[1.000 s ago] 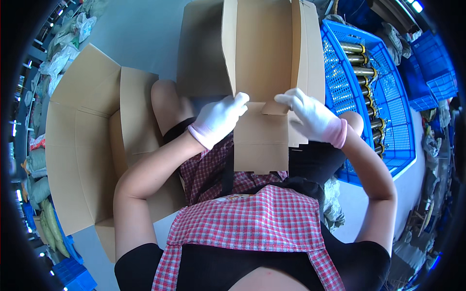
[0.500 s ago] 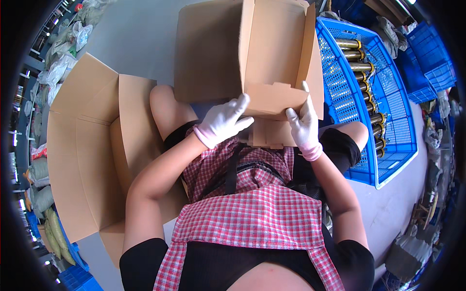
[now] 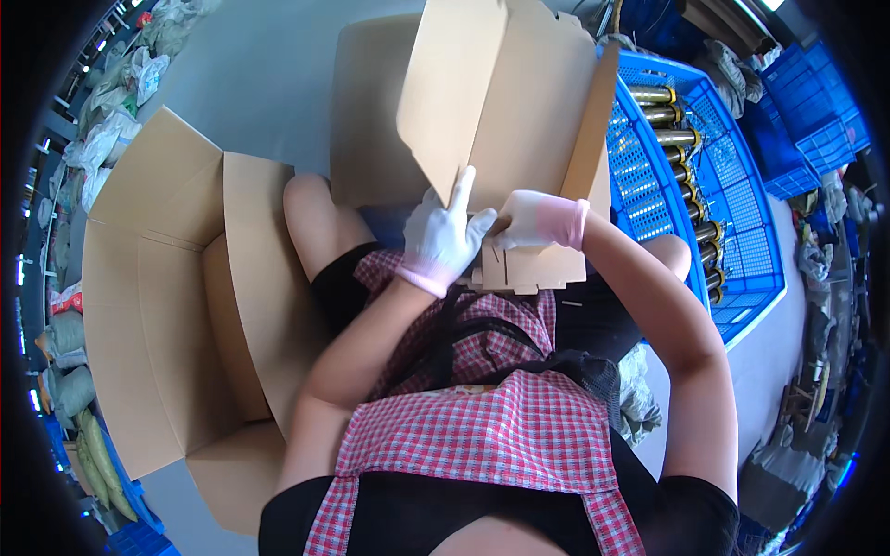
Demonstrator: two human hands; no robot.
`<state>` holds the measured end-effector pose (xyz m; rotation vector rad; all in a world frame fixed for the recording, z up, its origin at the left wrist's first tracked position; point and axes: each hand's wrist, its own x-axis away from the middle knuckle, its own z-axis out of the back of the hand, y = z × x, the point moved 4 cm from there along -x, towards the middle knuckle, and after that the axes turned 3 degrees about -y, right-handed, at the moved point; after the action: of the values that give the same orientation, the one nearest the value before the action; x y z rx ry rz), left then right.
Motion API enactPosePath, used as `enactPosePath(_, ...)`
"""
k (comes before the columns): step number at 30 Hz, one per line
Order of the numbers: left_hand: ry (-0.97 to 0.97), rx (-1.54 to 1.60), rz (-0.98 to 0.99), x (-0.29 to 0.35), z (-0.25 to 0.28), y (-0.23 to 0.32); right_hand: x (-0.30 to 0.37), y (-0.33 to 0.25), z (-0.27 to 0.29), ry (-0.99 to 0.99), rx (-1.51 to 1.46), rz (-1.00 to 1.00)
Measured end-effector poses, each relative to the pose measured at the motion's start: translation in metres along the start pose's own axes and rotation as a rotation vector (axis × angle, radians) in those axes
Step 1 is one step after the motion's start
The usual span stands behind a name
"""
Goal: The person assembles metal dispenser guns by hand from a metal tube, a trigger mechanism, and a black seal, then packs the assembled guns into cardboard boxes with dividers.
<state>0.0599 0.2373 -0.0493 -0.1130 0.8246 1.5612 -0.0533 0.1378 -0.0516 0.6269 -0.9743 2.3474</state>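
Both my hands wear white gloves with pink cuffs, and they work at the near end of a partly folded brown cardboard box (image 3: 530, 102). My left hand (image 3: 443, 233) grips the near corner of the raised left side panel (image 3: 451, 83). Its index finger lies along the inner face, while other fingers go behind the edge. My right hand (image 3: 540, 221) is bent inward, fingers curled on cardboard at the same corner; its fingertips are partly hidden. Below the hands, a slotted end flap (image 3: 538, 269) hangs toward my lap.
A large open carton (image 3: 153, 324) stands at my left. Another brown cardboard surface (image 3: 371, 102) lies behind the box. On the right, a blue plastic crate (image 3: 742, 213) holds several brass-coloured cylinders (image 3: 681, 139) with yellow ends. More blue crates (image 3: 807, 130) stand farther right.
The left side panel now leans further inward. My right hand has moved left from the box's right side to the near left corner, and the end flap it held up no longer stands across the front.
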Motion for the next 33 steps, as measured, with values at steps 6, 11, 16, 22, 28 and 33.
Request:
enactPosePath(6, 0.472, 0.880, 0.543, 0.001, 0.104, -0.060, 0.000, 0.026, 0.061, 0.031, -1.180, 0.487)
enactPosePath(11, 0.145, 0.705, 0.400, -0.003, 0.292, -0.239, 0.060, 0.074, 0.196, 1.016, 0.127, 0.417)
enactPosePath(16, 0.315, -0.062, 0.162, -0.119, 0.247, -0.158, 0.104, 0.163, 0.191, 0.955, -0.390, 0.175)
enactPosePath(22, -0.598, -0.353, -0.395, -0.057, 0.039, -0.028, 0.109, 0.159, 0.100, 1.244, -0.088, -0.409)
enactPosePath(28, -0.509, 0.165, -0.140, -0.054, 0.038, -0.045, 0.116, 0.117, 0.009, 1.100, -0.425, 0.185)
enactPosePath(33, -0.623, 0.170, -0.416, -0.056, 0.045, -0.060, 0.109, 0.104, 0.010, 1.078, 0.558, 0.128)
